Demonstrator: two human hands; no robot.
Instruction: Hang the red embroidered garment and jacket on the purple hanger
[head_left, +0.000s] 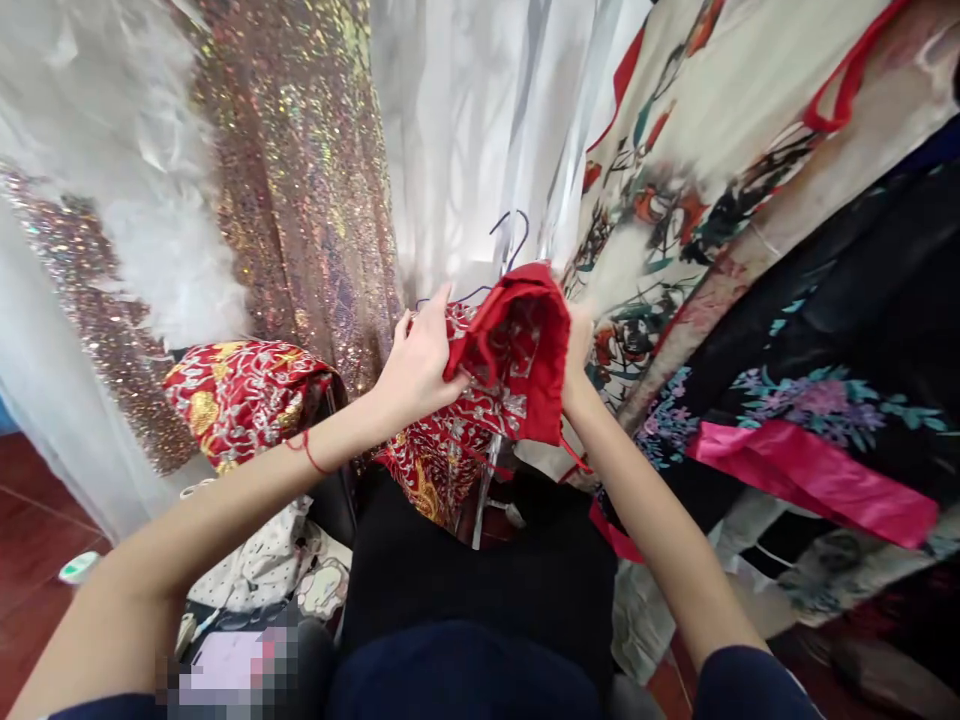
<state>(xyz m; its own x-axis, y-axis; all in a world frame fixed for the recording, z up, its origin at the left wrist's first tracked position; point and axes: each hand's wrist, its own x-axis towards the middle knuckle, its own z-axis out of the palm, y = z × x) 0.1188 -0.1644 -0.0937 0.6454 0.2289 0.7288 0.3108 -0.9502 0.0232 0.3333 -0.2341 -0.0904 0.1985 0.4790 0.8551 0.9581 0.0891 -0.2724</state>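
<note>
Both my hands hold a red garment [547, 370] with silver and gold embroidery in front of my chest. My left hand [421, 362] grips its left side, fingers wrapped around the cloth. On the other side, my right hand [576, 345] is closed on the plain red edge, its fingertips mostly hidden behind the fabric. The garment's opening gapes toward me, and a thin red cord dangles from its lower right. A dark wire hanger [517, 240] shows just behind and above it; whether the garment is on the hanger, I cannot tell.
Another red embroidered cloth [251, 400] lies at the left, before a sequined curtain [300, 150]. White polka-dot fabric [259, 555] sits below. At the right hang a cream patterned garment [720, 90] and a black floral garment [825, 310] with a pink band [817, 480].
</note>
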